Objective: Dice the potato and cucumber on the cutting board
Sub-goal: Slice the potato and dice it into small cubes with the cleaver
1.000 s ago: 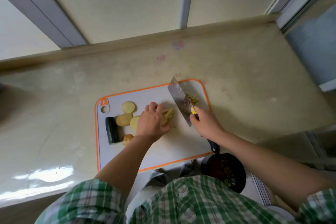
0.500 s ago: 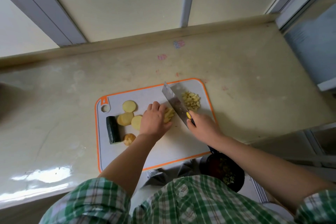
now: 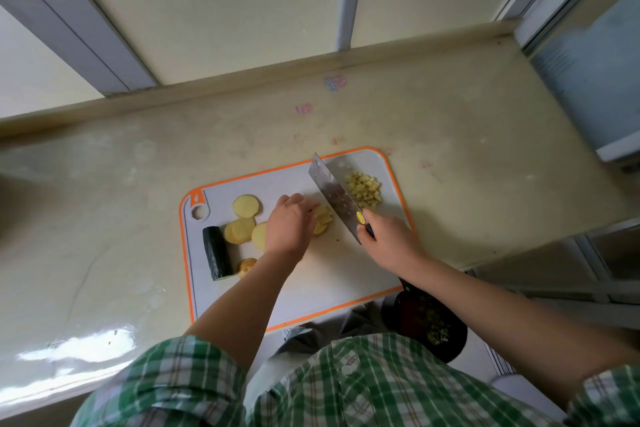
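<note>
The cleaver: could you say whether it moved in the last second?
Yes. The cleaver has shifted left, off the diced potato pile, toward the potato strips the left hand holds.

The cutting board (image 3: 311, 288) lay on the counter (image 3: 121, 201) before us. At its left end lay the cucumber piece (image 3: 216, 253), with the potato slices (image 3: 242, 218) just right of it. Mid-board, our left hand (image 3: 289, 227) held down the potato strips (image 3: 323, 218). The knife (image 3: 334, 194) stood just right of them, gripped by our right hand (image 3: 388, 243). The diced potato (image 3: 363, 191) was heaped beyond the blade, at the far right corner. A bowl (image 3: 429, 326) sat below the board's near right edge.
</note>
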Motion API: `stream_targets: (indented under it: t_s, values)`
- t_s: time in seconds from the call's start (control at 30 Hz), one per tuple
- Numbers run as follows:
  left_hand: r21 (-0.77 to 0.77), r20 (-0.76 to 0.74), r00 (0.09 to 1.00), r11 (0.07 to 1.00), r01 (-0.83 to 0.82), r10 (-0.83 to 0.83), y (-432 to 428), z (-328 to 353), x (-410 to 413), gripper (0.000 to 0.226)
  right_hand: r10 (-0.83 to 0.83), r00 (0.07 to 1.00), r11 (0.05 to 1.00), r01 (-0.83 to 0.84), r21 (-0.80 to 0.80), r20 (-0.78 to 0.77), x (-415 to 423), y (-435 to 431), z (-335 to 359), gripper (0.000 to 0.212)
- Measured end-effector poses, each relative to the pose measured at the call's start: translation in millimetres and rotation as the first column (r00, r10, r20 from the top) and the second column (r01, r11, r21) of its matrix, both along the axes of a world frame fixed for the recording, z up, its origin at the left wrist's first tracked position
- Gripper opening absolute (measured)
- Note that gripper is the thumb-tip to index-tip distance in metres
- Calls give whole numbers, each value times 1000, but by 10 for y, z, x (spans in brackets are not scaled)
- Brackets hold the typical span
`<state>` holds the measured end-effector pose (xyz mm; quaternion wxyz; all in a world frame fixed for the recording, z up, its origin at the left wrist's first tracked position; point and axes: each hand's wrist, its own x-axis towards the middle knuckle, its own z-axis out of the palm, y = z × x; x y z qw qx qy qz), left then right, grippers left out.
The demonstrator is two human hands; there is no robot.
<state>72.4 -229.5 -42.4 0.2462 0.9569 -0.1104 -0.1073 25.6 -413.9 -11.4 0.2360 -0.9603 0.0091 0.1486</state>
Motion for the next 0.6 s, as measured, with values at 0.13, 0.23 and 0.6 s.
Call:
stream_targets:
  t_s: [0.13,0.23,0.6]
  values:
    - [19,-19,999,999,42,-42,18,-13,-5,34,-7,1000,1000,7,12,12,-11,95,31,22]
    - [53,-4,992,991,126,-126,40,-9,-21,47,-21,1000,1000,20,7,19,-7,142,57,20]
    - [73,41,979,977,199,-202,95,-66,-68,42,-8,999,999,11,-51,46,-8,253,107,15]
